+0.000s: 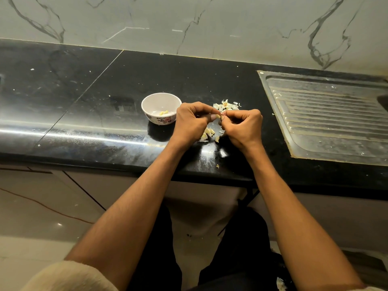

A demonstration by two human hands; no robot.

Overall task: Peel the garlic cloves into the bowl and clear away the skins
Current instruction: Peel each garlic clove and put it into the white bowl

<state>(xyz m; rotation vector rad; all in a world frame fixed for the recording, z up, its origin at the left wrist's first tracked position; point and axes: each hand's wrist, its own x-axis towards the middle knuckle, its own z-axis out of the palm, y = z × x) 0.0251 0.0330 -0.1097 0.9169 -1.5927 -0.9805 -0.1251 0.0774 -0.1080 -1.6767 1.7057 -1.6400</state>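
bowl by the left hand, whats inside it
The bowl holds a few small pale yellow peeled garlic pieces near its bottom; the rest of the visible inside is bare white. The near inner wall is hidden behind its rim.

bare counter (pixel 84 114) left of bowl (pixel 161 108)

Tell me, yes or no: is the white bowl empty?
No. The white bowl already holds a few yellowish peeled garlic cloves on its bottom.

Dim, warm light; a glare streak crosses the glossy worktop (pixel 84 133) left of the hands (pixel 218 122); wide-angle bending at edges
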